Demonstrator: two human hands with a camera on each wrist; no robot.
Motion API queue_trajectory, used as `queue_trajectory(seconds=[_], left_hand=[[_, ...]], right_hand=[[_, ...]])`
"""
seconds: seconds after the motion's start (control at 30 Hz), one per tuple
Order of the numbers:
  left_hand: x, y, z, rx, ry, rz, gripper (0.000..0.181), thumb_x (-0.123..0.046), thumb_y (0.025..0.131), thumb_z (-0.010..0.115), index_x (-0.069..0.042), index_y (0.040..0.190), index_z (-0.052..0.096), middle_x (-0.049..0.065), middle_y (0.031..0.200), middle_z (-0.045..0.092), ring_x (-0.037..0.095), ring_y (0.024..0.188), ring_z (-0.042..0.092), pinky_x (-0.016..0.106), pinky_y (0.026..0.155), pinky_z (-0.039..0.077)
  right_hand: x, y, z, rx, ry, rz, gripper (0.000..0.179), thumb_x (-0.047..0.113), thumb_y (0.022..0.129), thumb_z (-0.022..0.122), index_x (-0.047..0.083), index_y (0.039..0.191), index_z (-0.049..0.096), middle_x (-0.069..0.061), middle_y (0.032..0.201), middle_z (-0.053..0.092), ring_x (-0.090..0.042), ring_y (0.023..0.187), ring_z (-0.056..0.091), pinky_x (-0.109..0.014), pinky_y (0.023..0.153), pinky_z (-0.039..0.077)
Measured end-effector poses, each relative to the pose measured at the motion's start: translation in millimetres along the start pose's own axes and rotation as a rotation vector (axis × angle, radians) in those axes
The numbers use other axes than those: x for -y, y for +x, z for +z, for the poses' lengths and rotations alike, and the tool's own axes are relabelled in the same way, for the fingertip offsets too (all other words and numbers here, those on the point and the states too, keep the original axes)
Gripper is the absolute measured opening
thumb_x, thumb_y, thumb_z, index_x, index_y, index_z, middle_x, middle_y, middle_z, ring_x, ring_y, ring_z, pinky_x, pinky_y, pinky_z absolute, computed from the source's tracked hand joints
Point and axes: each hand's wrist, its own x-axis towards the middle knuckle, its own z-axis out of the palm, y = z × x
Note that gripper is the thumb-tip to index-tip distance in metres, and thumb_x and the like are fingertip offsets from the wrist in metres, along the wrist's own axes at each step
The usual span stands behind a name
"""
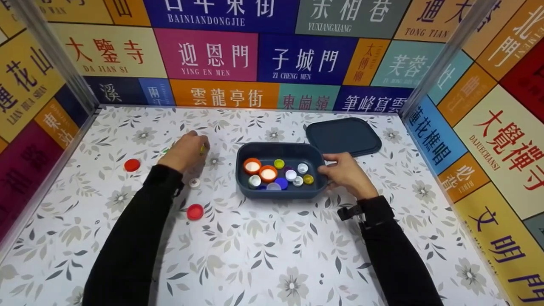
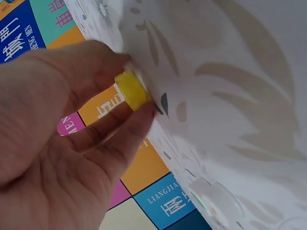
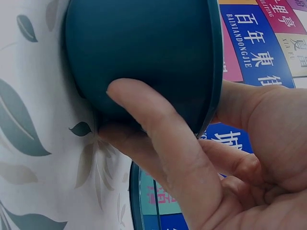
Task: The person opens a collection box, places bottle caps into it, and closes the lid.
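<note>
Box (image 1: 280, 194) sits on a flowered table (image 1: 255, 255), its right end gripped by the right hand (image 1: 347, 175); we see one finger laid along the outer wall. Well apart, to the left, the left hand (image 1: 185, 151) pinches a yellow cap (image 2: 132, 90) between thumb and fingertips, low over the table. Whether the cap touches the surface, we cannot tell.

Near the left arm lie two red caps, one (image 1: 131, 165) on its far side and one (image 1: 195, 212) closer to us, with a pale cap (image 1: 194, 182) just beside the wrist. Inside the box we pick out two orange caps (image 1: 268, 174) and a blue cap (image 1: 281, 183) among others. A dark lid (image 1: 344, 136) rests beyond the box's right corner.

We judge the yellow cap light and stiff, probably plastic, hard to crush but small enough to slip or spin from a lopsided pinch. Opposite points on its side wall look the surest hold. The box, too, appears rigid and fairly light; we would take it at the end, below the rim, as its smooth base might slide if nudged.
</note>
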Motion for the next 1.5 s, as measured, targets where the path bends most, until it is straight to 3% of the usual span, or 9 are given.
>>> queue_trajectory(seconds=[0.07,0.3,0.67,0.97,1.3,1.5], left_hand=[[-8.5,-3.9,-4.1,-0.002,0.001,0.009,0.029,0.006,0.103,0.071,0.004,0.13,0.079,0.031,0.128,0.07,0.047,0.121,0.072,0.06,0.117,0.06],[-10.9,-5.8,-2.5,-0.015,0.014,0.024,0.025,0.008,0.1,0.074,0.006,0.123,0.081,0.03,0.119,0.072,0.045,0.111,0.071,0.059,0.108,0.061],[-21.7,-5.7,-5.8,-0.036,0.009,0.012,0.028,0.0,0.104,0.079,0.004,0.132,0.08,0.029,0.127,0.07,0.042,0.113,0.071,0.057,0.11,0.063],[-48.1,-16.2,-15.8,-0.165,0.021,0.175,0.03,0.006,0.097,0.083,0.003,0.127,0.08,0.029,0.121,0.07,0.044,0.109,0.071,0.056,0.102,0.066],[-87.0,-31.6,-17.6,-0.192,0.023,0.277,0.028,0.003,0.1,0.082,-0.001,0.128,0.08,0.023,0.12,0.069,0.039,0.109,0.07,0.051,0.099,0.068],[-109.4,-39.1,-16.1,-0.162,0.029,0.325,0.028,0.001,0.101,0.085,-0.004,0.128,0.081,0.021,0.124,0.07,0.037,0.111,0.073,0.049,0.101,0.07]], right_hand=[[0.7,-0.1,0.1,-0.001,-0.002,0.006,0.064,0.007,0.109,0.071,0.001,0.17,0.056,-0.03,0.116,0.086,-0.022,0.078,0.086,-0.037,0.062,0.071],[2.9,-0.7,1.2,0.004,-0.003,0.017,0.062,0.006,0.109,0.07,0.003,0.17,0.058,-0.028,0.112,0.087,-0.022,0.075,0.085,-0.037,0.061,0.071],[2.6,-0.9,1.5,-0.002,-0.013,0.022,0.062,0.005,0.109,0.071,0.002,0.17,0.057,-0.028,0.109,0.087,-0.021,0.069,0.083,-0.037,0.061,0.071],[2.3,-2.1,1.1,-0.003,-0.03,0.017,0.064,0.006,0.109,0.069,0.001,0.171,0.055,-0.034,0.125,0.083,-0.019,0.071,0.083,-0.036,0.062,0.071],[3.7,-1.9,0.0,-0.006,-0.047,0.039,0.066,0.007,0.11,0.07,0.004,0.173,0.053,-0.032,0.123,0.084,-0.017,0.066,0.081,-0.038,0.063,0.071],[3.2,-1.3,1.3,0.0,-0.042,0.04,0.067,0.007,0.109,0.07,0.003,0.174,0.051,-0.033,0.123,0.084,-0.017,0.067,0.081,-0.036,0.063,0.071]])
